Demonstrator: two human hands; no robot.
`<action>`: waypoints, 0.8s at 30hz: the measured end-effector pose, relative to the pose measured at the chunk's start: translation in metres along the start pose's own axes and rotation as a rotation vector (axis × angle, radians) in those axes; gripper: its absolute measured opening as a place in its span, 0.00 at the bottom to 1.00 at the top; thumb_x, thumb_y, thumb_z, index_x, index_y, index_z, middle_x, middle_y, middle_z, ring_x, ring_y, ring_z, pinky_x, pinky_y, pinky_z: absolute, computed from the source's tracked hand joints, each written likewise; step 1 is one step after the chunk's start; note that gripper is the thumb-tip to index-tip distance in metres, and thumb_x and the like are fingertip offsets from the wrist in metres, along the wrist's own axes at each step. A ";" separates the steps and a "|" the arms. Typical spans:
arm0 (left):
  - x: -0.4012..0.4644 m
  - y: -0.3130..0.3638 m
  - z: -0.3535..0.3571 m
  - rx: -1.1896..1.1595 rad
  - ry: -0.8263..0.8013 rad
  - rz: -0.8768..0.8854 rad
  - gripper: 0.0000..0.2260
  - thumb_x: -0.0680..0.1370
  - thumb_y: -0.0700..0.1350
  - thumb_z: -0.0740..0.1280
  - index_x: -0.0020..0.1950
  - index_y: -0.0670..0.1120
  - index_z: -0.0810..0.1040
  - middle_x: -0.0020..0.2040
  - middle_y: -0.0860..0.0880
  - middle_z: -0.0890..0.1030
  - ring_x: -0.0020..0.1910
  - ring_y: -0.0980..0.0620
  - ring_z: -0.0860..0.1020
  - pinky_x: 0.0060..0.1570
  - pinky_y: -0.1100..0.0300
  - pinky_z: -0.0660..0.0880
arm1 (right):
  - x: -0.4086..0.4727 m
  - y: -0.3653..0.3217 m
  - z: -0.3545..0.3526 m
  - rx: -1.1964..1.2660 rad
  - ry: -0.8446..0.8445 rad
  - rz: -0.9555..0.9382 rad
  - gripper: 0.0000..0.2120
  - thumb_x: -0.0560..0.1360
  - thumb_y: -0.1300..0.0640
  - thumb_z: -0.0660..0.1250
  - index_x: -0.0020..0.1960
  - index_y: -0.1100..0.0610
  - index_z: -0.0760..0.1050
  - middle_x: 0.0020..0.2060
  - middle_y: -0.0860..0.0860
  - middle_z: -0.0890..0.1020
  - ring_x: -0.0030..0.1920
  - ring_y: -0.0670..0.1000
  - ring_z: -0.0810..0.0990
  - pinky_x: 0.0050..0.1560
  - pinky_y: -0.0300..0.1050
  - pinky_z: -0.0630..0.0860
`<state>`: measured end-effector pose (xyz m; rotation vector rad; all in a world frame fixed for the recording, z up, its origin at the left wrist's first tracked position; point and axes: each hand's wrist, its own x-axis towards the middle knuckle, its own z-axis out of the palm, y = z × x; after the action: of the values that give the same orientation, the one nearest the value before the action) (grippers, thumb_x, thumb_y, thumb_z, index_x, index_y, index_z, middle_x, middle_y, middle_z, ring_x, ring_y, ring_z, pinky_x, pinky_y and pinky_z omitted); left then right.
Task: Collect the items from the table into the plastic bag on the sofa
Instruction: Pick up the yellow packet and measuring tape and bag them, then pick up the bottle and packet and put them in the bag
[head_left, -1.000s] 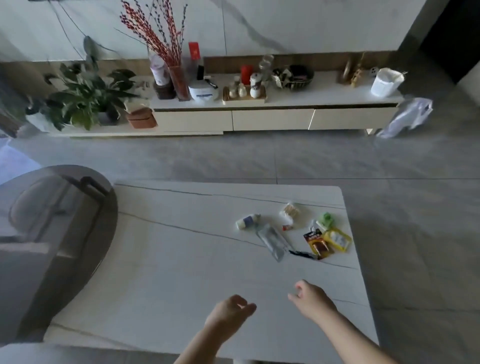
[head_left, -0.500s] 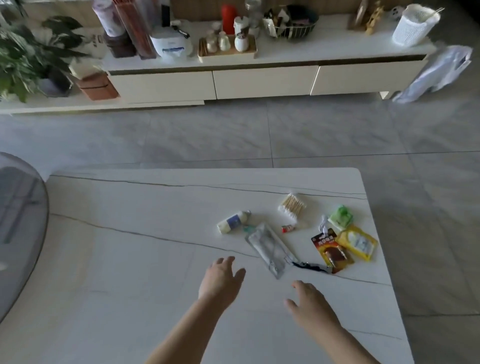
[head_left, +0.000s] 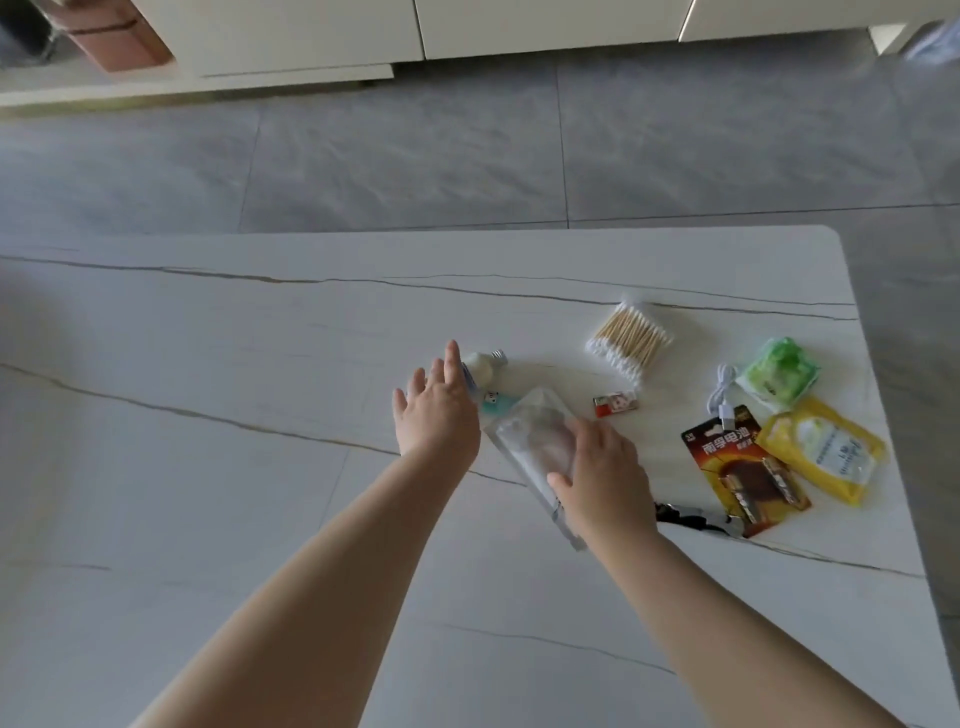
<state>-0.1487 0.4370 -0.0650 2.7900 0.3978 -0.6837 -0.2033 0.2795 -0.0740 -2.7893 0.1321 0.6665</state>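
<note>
Small items lie on the white marble table (head_left: 208, 415). My right hand (head_left: 602, 478) grips a clear plastic pouch (head_left: 524, 431); its fingers show through the film from below and the thumb lies on top. My left hand (head_left: 439, 415) is flat with straight fingers just over a small white bottle (head_left: 483, 368) and a teal item (head_left: 493, 406). Further right lie cotton swabs (head_left: 629, 338), a small red-white packet (head_left: 615, 404), a white cable (head_left: 722, 389), a green packet (head_left: 779, 376), a yellow packet (head_left: 826, 452), a battery pack (head_left: 743, 467) and a black tool (head_left: 691, 517). Neither sofa nor bag is in view.
The table's right edge (head_left: 883, 415) and far edge drop to grey floor tiles (head_left: 415, 156). A low cream cabinet (head_left: 311, 36) with a brown box (head_left: 124, 44) beside it runs along the top of the view.
Both hands moved forward across the table. The right hand took hold of the clear pouch; the left reached the white bottle. The view tilted down and came closer.
</note>
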 end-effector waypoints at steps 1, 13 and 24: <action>0.003 -0.001 0.002 0.002 0.013 -0.006 0.34 0.80 0.43 0.59 0.78 0.50 0.40 0.76 0.51 0.61 0.75 0.47 0.57 0.74 0.52 0.56 | 0.002 0.000 0.004 -0.037 0.021 0.012 0.29 0.72 0.48 0.69 0.69 0.55 0.64 0.65 0.53 0.70 0.65 0.55 0.69 0.56 0.47 0.74; -0.044 -0.027 0.019 -0.866 -0.161 -0.498 0.09 0.73 0.42 0.65 0.50 0.40 0.75 0.52 0.39 0.76 0.36 0.47 0.73 0.34 0.61 0.71 | -0.004 0.006 -0.003 0.344 -0.069 0.131 0.07 0.77 0.56 0.63 0.51 0.58 0.67 0.46 0.55 0.75 0.50 0.56 0.74 0.41 0.45 0.64; -0.083 -0.042 0.008 -1.453 -0.275 -0.524 0.15 0.75 0.43 0.69 0.59 0.39 0.73 0.46 0.42 0.80 0.41 0.47 0.79 0.41 0.55 0.75 | -0.016 -0.046 -0.009 0.865 -0.399 0.057 0.07 0.77 0.61 0.59 0.42 0.61 0.73 0.37 0.59 0.79 0.39 0.52 0.74 0.41 0.45 0.69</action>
<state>-0.2357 0.4572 -0.0389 1.2070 1.0361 -0.5032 -0.2068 0.3219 -0.0476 -1.8044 0.3277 0.8953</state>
